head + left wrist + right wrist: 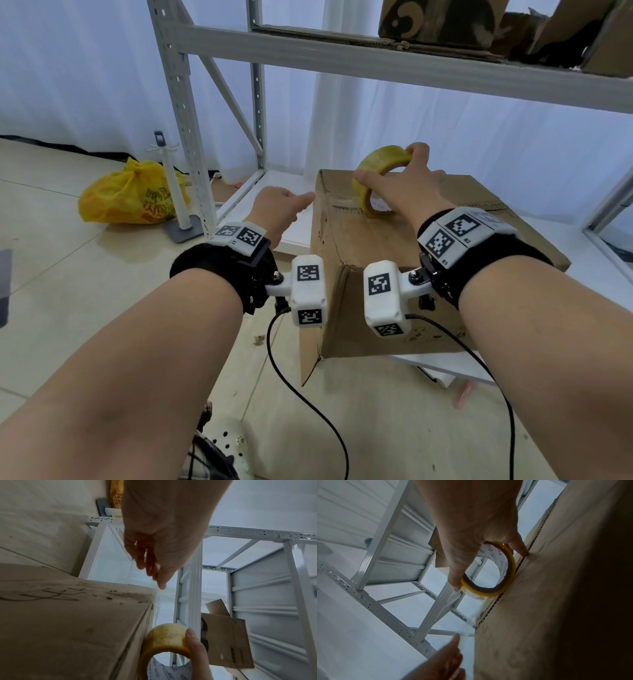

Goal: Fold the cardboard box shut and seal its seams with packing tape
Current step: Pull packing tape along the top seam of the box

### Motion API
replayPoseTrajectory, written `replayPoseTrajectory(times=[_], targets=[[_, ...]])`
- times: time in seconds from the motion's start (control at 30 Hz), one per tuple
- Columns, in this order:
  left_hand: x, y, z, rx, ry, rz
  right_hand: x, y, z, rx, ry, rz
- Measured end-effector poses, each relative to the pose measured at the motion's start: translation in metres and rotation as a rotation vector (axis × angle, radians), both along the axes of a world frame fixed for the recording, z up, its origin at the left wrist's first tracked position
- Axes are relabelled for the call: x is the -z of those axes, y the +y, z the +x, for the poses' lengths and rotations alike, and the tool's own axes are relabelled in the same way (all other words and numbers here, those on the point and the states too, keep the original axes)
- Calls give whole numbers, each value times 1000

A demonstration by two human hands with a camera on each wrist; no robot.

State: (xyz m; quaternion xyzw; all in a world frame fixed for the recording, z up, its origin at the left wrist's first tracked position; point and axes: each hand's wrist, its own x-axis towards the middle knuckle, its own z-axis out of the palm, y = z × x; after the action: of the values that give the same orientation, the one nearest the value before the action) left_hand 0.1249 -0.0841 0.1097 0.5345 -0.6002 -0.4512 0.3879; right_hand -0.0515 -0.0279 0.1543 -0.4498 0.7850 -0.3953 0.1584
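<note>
A brown cardboard box [394, 240] lies with its flaps folded shut on a low white shelf board [294, 233]. My right hand [386, 163] grips a yellowish roll of packing tape [363, 195], which stands on edge on the box top by the centre seam, near the far left edge. A clear strip of tape [471, 620] runs from the roll [488, 593] past the box edge [488, 609]. My left hand [301, 200] pinches the strip's free end just left of the box's upper corner [147, 595], seen at its fingertips [158, 580].
A grey shelving beam [376, 58] crosses above the box, with worn cardboard boxes [445, 20] on it. The rack's upright [185, 137] stands to the left. A yellow plastic bag [126, 195] and a white stand [174, 192] sit on the floor farther left.
</note>
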Motion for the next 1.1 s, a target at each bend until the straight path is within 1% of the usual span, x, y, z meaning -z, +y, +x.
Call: replayPoseTrajectory(times=[0.07, 0.1, 0.27, 0.4, 0.57, 0.83, 0.93, 1.03, 1.1], targets=[[-6, 1, -2, -13, 10, -82, 0, 1, -1, -12, -9, -8], [-7, 2, -4, -10, 15, -84, 0, 1, -1, -15, -13, -9], [-4, 3, -5, 25, 19, 63, 1, 1, -3, -24, -30, -10], [-8, -2, -2, 17, -69, 15, 0, 0, -4, -32, -32, -4], [-10, -4, 4, 75, -11, 89, 1, -1, -6, -39, -37, -8], [10, -8, 0, 65, 3, 212, 2, -4, -6, -55, 3, 1], [12, -7, -2, 76, -65, 187, 1, -5, -6, -56, 3, 8], [15, -3, -8, 120, -205, 95, 1, -3, -6, -55, -8, 4], [17, -1, -14, 133, -245, 50, 1, -1, -5, -55, -4, 1]])
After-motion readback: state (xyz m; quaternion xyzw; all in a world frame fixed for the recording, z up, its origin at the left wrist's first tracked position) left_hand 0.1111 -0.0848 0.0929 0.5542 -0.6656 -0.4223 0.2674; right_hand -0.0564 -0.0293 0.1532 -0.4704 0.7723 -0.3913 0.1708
